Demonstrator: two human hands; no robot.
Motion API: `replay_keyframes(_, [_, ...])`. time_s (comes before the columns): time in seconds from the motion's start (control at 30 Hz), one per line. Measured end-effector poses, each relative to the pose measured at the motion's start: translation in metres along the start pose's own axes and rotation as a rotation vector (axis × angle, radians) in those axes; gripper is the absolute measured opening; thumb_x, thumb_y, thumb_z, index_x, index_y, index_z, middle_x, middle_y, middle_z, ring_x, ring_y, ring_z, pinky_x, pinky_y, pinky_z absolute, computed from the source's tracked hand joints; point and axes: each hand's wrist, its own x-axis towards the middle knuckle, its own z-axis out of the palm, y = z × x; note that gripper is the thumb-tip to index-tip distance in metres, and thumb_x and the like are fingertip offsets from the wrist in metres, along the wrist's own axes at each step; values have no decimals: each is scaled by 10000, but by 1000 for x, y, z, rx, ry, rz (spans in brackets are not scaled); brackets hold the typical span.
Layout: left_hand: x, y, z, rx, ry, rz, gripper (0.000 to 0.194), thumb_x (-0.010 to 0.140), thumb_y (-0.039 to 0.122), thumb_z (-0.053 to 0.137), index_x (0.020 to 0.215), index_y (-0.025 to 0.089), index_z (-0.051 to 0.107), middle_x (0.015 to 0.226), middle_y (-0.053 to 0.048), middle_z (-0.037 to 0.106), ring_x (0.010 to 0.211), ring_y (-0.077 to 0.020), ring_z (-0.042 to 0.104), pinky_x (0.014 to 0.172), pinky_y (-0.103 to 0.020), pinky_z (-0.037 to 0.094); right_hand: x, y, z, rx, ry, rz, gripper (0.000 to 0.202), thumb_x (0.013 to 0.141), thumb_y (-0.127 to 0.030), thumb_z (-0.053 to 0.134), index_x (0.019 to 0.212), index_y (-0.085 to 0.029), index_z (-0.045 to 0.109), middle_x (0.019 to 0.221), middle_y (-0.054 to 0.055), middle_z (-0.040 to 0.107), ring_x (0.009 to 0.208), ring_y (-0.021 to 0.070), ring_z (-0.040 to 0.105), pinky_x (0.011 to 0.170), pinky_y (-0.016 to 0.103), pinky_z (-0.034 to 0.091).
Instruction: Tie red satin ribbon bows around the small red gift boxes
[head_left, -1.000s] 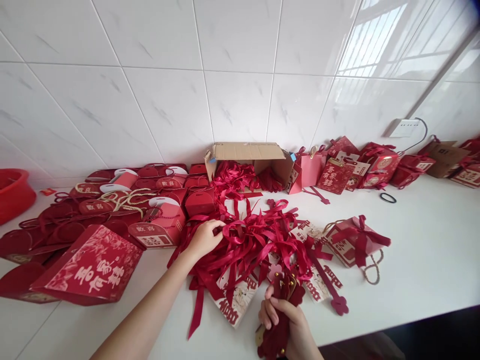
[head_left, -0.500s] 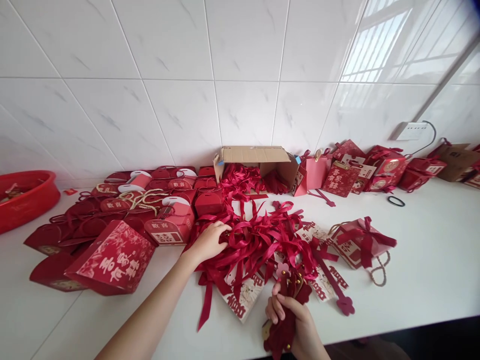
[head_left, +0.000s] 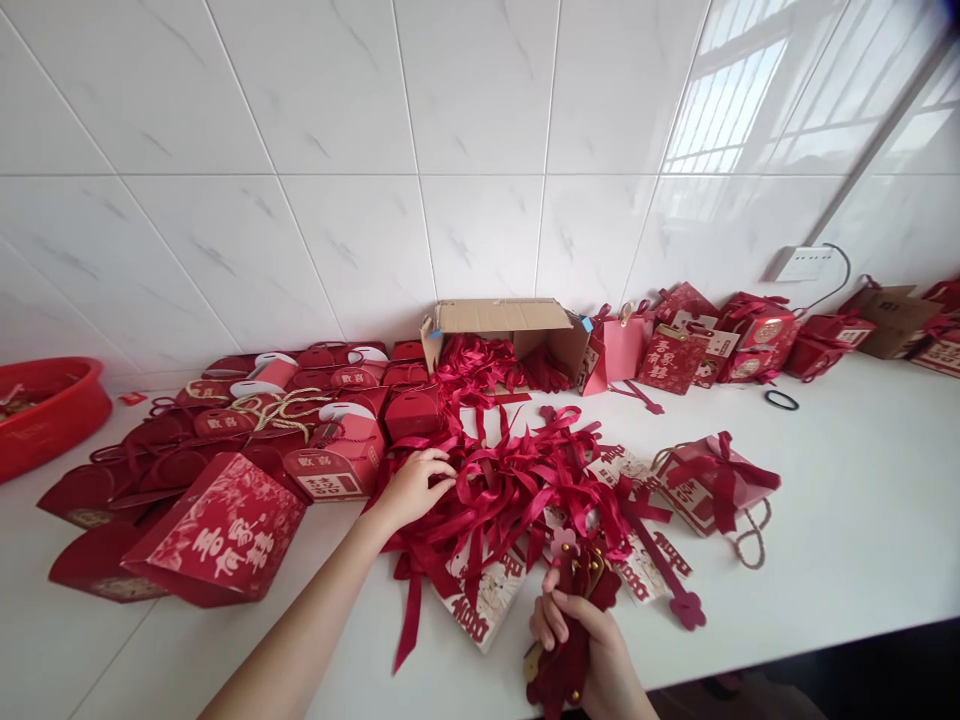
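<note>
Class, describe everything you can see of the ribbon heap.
The ribbon heap is glossy deep red, satin-like: a tangle of many loops, with loose ends sticking out. It lies on the white table in front of the box and partly covers some printed cards. The left hand rests against its left side.

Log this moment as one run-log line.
left hand: open at left edge of ribbon pile | right hand: closed around dark-red gold-studded strips | behind pile: cardboard box with ribbons inside | far left: red basin
</note>
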Motion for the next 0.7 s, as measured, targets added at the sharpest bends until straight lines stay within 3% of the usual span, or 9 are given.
replay_keyframes(0.1, [-4, 13, -21, -15, 60, 17, 220, 853, 292, 490, 882, 201, 689, 1223, -91, 592, 1200, -259, 476, 1040, -420, 368, -4, -1, -1, 15, 10, 20, 164, 744, -295, 662, 804, -165, 583, 511, -45, 452, 499, 122, 458, 516, 267, 404])
replay_keyframes(0.2, [-19, 34, -52, -72, 82, 21, 254, 902, 329, 417, 924, 200, 635, 1075, -68, 639, 1081, -217, 544, 976, -352, 411, -8, -10, 3, -32, 21, -16, 174, 752, -291, 679, 839, -181, 575, 586, -22, 514, 571, 153, 543, 522, 277, 425])
replay_keyframes(0.27, [-32, 52, -72, -203, 19, -30, 263, 913, 374, 406, 933, 209, 609, 941, -34, 648, 899, -191, 593, 836, -302, 467, -10, -22, 12, -65, -24, -64, 145, 771, -272, 666, 847, -181, 581, 554, -43, 483, 480, 108, 491, 488, 249, 390])
replay_keyframes(0.37, [-49, 78, -92, -437, -222, -37, 265, 901, 410, 437, 878, 205, 604, 775, 6, 601, 718, -152, 566, 667, -233, 457, -4, -43, 35, -155, -118, -106, 133, 790, -281, 643, 823, -159, 600, 459, -99, 318, 366, 40, 265, 409, 208, 274])
replay_keyframes(0.43, [-55, 92, -97, -525, -395, 30, 242, 888, 385, 470, 842, 197, 616, 713, 18, 571, 663, -131, 531, 631, -211, 436, 4, -54, 55, -297, -135, -132, 183, 801, -328, 640, 839, -152, 610, 457, -102, 300, 381, 44, 258, 394, 201, 256])
replay_keyframes(0.5, [-59, 102, -95, -560, -480, 102, 219, 880, 351, 488, 837, 195, 636, 716, 14, 580, 667, -128, 521, 645, -210, 435, 11, -58, 71, -499, -195, -114, 276, 782, -414, 657, 859, -153, 610, 461, -90, 359, 385, 53, 302, 375, 199, 263])
replay_keyframes(0.63, [-65, 110, -79, -632, -463, 131, 225, 880, 339, 482, 879, 199, 658, 829, -16, 649, 787, -164, 577, 761, -256, 473, 18, -43, 81, -753, -500, 50, 359, 599, -411, 799, 607, -177, 526, 453, -79, 424, 366, 46, 345, 332, 184, 237])
replay_keyframes(0.7, [-69, 111, -68, -663, -391, 109, 221, 879, 340, 492, 856, 202, 663, 838, -22, 656, 814, -170, 589, 822, -281, 474, 17, -30, 76, -740, -512, 109, 396, 614, -413, 788, 539, -181, 476, 437, -76, 426, 354, 48, 376, 330, 179, 264])
